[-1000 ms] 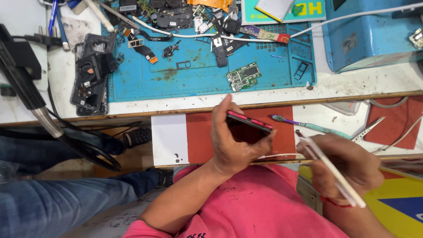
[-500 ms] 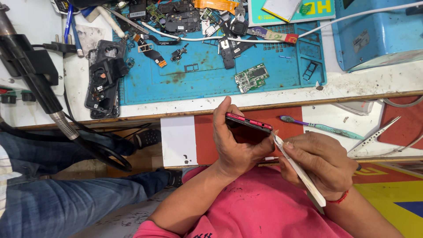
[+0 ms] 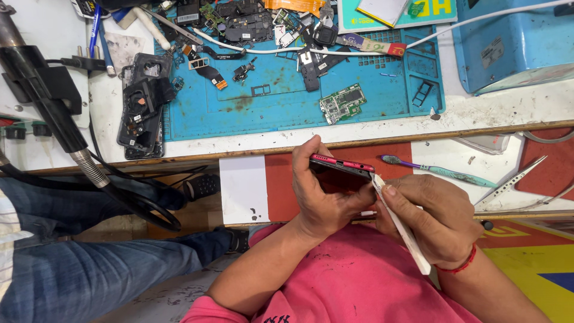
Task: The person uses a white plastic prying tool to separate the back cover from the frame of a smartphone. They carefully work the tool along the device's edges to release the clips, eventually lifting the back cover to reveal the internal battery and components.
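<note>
My left hand grips a phone with a red frame, held edge-up above my lap below the bench's front edge. My right hand holds a slim white pry tool like a pen. The tool's tip touches the phone's right end. Both hands sit close together over my pink shirt.
A blue repair mat on the bench carries a small circuit board, flex cables and phone parts. A black phone back shell lies at its left. A toothbrush and tweezers lie to the right. A hot-air handle hangs left, beside another person's leg in jeans.
My right hand has brought the white tool from the right side up to the phone's end. The left hand keeps holding the phone.
</note>
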